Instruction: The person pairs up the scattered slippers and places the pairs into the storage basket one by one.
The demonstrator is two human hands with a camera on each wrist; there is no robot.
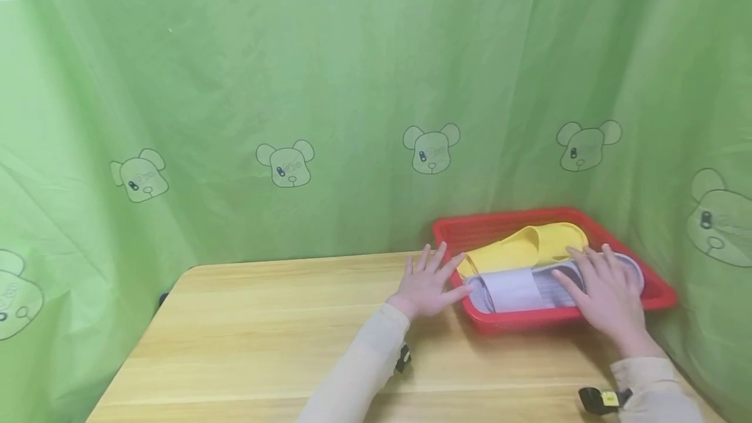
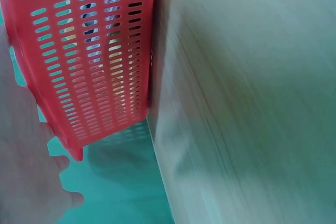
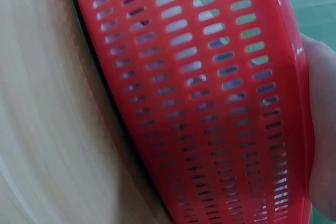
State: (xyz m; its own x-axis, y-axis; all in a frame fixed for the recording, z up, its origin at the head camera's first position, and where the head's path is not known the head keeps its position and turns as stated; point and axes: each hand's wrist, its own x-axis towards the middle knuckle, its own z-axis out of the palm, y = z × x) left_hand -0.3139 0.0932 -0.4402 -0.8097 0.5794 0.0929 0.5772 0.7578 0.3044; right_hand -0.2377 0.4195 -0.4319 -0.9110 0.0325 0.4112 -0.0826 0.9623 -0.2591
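A red plastic basket [image 1: 511, 325] with slotted walls stands at the table's far right corner. Inside it lie a yellow slipper [image 1: 505, 252] at the back and a pale lilac-grey slipper [image 1: 514, 290] in front. My left hand [image 1: 425, 286] spreads its fingers at the basket's left rim, palm down, holding nothing; whether it touches the rim I cannot tell. Over the front right of the basket, my right hand [image 1: 611, 299] reaches in with extended fingers above the grey slipper, hiding part of it. The slotted wall [image 2: 89, 56] fills much of the left wrist view.
The wooden table [image 1: 264, 331] stretches to the left of the basket. A green curtain [image 1: 352, 70] with bear prints hangs behind and at both sides, close to the basket's back. Black straps with small devices [image 1: 600, 401] sit at the wrists.
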